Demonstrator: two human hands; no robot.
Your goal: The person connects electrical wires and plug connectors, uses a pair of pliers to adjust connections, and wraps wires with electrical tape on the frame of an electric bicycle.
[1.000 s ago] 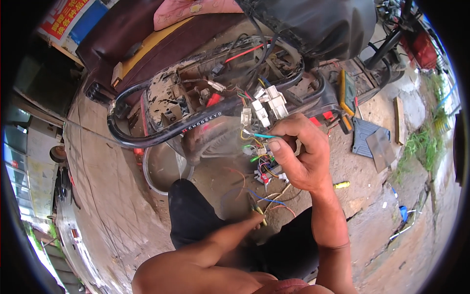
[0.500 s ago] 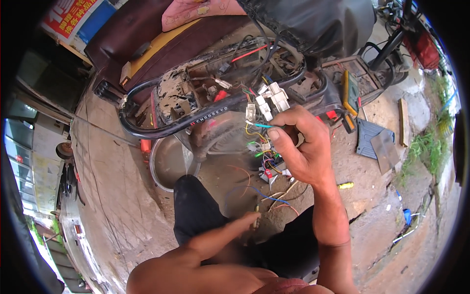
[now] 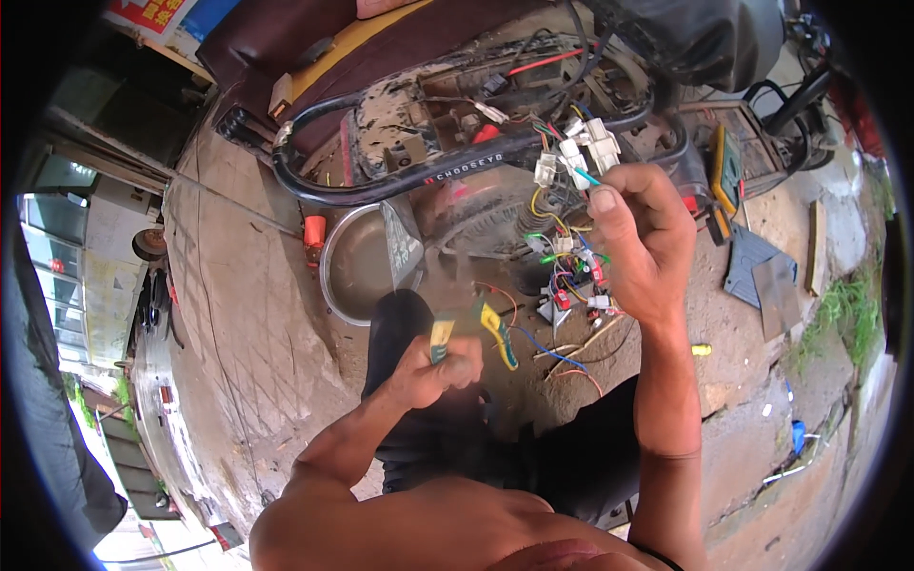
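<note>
My left hand (image 3: 436,373) is closed round one handle of a pair of pliers (image 3: 498,338) with yellow-and-green handles. The handles stand spread apart in front of my knee, and motion blur hides the jaws. With thumb and forefinger, my right hand (image 3: 649,238) pinches a thin teal wire (image 3: 586,178) whose free end points up and left. Just beyond that end are white plastic connectors (image 3: 574,157) on the frame's wiring. Below them hangs a tangle of coloured wires and small plugs (image 3: 571,276), left of my right wrist.
A black tubular vehicle frame (image 3: 400,186) spans the far side. Near it stand a metal basin (image 3: 328,276) and a yellow-edged multimeter (image 3: 726,171). Loose blue and orange wires (image 3: 562,358) lie on the ground. A grey plastic panel (image 3: 752,262) rests at right.
My left hand has risen from the ground between my legs, now with the pliers clearly showing. My right hand still pinches the teal wire. The whole view has shifted.
</note>
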